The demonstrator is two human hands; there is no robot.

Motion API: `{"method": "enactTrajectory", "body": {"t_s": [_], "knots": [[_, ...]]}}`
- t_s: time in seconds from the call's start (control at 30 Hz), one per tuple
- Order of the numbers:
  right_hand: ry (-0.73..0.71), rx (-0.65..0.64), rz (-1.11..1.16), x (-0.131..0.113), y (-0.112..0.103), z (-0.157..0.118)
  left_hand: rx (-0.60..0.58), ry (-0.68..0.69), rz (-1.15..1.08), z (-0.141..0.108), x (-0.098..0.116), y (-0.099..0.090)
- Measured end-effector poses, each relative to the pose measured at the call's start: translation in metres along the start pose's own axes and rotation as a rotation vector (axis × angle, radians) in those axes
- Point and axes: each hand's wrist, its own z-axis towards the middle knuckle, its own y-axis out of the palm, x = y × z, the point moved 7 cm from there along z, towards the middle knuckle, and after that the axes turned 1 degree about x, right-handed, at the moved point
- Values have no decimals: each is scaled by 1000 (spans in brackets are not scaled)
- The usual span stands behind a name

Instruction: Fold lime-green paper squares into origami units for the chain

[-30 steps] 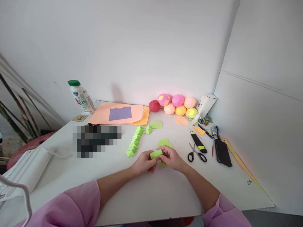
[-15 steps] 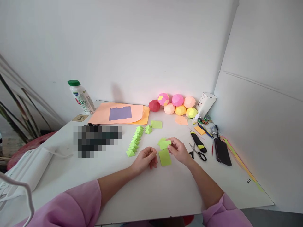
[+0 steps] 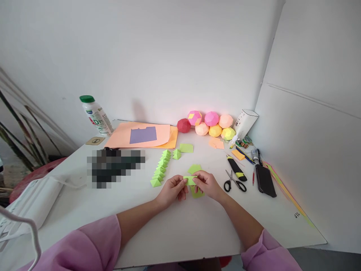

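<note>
A small lime-green piece of paper point(image 3: 190, 180) is stretched between my two hands above the white table. My left hand point(image 3: 172, 189) pinches its left end, and my right hand point(image 3: 206, 184) grips the right end with thumb and fingers. Just behind my hands lies a green paper piece with angled edges point(image 3: 194, 168). Another green sheet point(image 3: 196, 192) is partly hidden beneath my right hand. To the left runs a row of folded green paper pyramids point(image 3: 160, 168), with one separate pyramid point(image 3: 176, 154) beside its far end. A flat green rectangle point(image 3: 186, 148) lies beyond.
Scissors point(image 3: 233, 182), a utility knife point(image 3: 236, 168) and a phone point(image 3: 265, 180) lie right of my hands. Faceted paper balls point(image 3: 211, 119) are stacked by the wall. Orange sheets point(image 3: 118, 137) and a bottle point(image 3: 97, 116) stand at the back left.
My right hand has moved left with the green paper, bringing it to my left hand, which now pinches its other end. The left hand has stayed nearly in place.
</note>
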Motion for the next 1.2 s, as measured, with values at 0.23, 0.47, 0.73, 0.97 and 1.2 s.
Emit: {"method": "enactTrajectory", "body": {"t_s": [0.23,0.47,0.73,0.97,1.2], "knots": [[-103,16,2,-8,-1,0,-2,30,8,-2,5,-1],[-195,22,-117,-11,0,1,29,31,53,-1,2,-4],[-143,36,-120,-5,-1,3,19,22,77,-3,3,-4],[-126,26,-107,-5,-1,2,23,11,91,-3,4,-2],[-143,68,-137,-8,-2,2,-17,24,112,-4,4,-2]]}}
